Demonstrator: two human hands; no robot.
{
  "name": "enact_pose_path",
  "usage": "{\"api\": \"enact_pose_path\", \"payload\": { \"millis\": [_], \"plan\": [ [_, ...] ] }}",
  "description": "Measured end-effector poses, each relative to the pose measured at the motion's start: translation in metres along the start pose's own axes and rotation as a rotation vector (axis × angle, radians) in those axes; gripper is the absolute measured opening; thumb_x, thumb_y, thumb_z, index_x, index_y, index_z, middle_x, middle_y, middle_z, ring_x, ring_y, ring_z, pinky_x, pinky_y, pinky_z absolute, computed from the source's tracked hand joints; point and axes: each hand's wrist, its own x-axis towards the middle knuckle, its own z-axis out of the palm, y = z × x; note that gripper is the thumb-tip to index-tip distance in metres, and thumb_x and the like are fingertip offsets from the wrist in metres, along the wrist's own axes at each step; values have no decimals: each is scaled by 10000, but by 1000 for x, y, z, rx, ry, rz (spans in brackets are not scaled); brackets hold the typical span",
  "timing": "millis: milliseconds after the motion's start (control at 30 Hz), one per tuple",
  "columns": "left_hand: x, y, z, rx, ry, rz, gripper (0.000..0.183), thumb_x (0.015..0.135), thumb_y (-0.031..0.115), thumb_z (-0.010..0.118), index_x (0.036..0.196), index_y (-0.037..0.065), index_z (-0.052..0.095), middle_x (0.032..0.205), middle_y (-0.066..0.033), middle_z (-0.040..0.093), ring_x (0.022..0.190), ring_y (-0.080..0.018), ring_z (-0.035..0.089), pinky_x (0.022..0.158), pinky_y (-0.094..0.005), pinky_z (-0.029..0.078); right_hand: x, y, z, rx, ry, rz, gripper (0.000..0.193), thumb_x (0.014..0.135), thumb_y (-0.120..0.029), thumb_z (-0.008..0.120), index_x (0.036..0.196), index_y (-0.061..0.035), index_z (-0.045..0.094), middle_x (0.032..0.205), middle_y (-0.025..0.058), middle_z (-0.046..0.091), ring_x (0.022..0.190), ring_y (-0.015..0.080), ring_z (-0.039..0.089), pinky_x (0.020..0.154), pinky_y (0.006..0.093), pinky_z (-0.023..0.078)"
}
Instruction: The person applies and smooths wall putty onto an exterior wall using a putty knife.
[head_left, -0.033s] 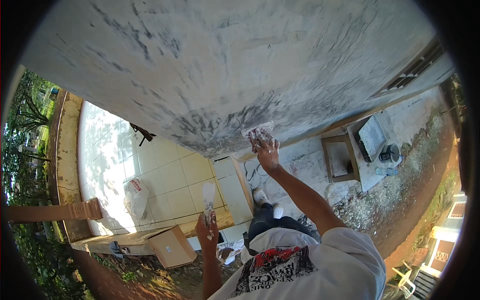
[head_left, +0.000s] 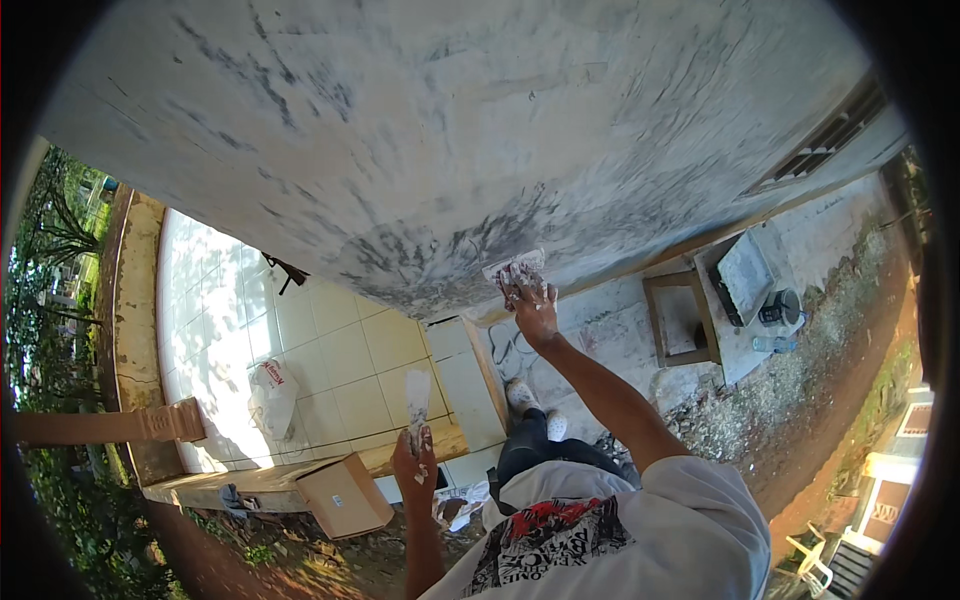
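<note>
In front of me rises a grey-white wall [head_left: 430,130] with dark streaks and patches of pale coating. My right hand [head_left: 535,310], smeared with white paste, is closed on a wide, paste-covered scraper [head_left: 513,265]. The scraper lies against the lower wall, beside a dark streaked patch; its handle is hidden by my fingers. Lower left, my left hand [head_left: 415,462] grips a putty knife [head_left: 418,395] by its handle, the whitish blade pointing up and away from the wall. White paste spots those fingers too.
To the right, a wooden stool [head_left: 708,335] lies near a paste-stained tray [head_left: 745,278], a dark tub [head_left: 780,307] and a plastic bottle [head_left: 773,344]. A plastic bag [head_left: 272,400] rests on the tiled floor [head_left: 345,345] at left, with a cardboard box [head_left: 345,497] near the ledge.
My right hand and its scraper sit very slightly lower in view. My left hand keeps the putty knife in nearly the same place.
</note>
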Motion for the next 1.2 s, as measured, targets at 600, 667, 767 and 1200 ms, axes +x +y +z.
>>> {"api": "enact_pose_path", "payload": {
  "millis": [600, 667, 767, 1200],
  "plan": [
    [-105, -72, 28, 142, -16, -197, 223, 946, 165, 589, 930, -57, 595, 722, -139, 615, 626, -206, 579, 568, -367, 453, 32, -7, -1, 101, 205, -92, 571, 751, -69, 632, 1299, -232, 618, 1229, 60, 592, 1143, 365, 528, 899, 544, 368],
    [-109, -78, 26, 161, -48, -226, 250, 954, 187, 593, 945, -63, 597, 748, -156, 624, 648, -216, 588, 585, -374, 457, 11, -2, 11, 96, 138, -76, 663, 723, -28, 625, 1355, -223, 572, 1319, 67, 546, 1197, 359, 493, 933, 545, 354],
    [-119, -93, 25, 165, 10, -289, 286, 936, 245, 622, 904, -37, 590, 765, -190, 632, 651, -298, 604, 616, -381, 471, -9, -9, 3, 99, 167, -71, 738, 694, 17, 617, 1393, -211, 546, 1406, 73, 503, 1242, 351, 463, 973, 536, 336],
    [-110, -65, 30, 88, -88, -256, 270, 942, 218, 617, 837, -23, 554, 706, -159, 637, 608, -264, 606, 590, -371, 472, 2, 5, 8, 13, 194, -73, 749, 652, 46, 647, 1341, -245, 601, 1386, 32, 520, 1253, 327, 443, 998, 504, 306]
  ]
}}
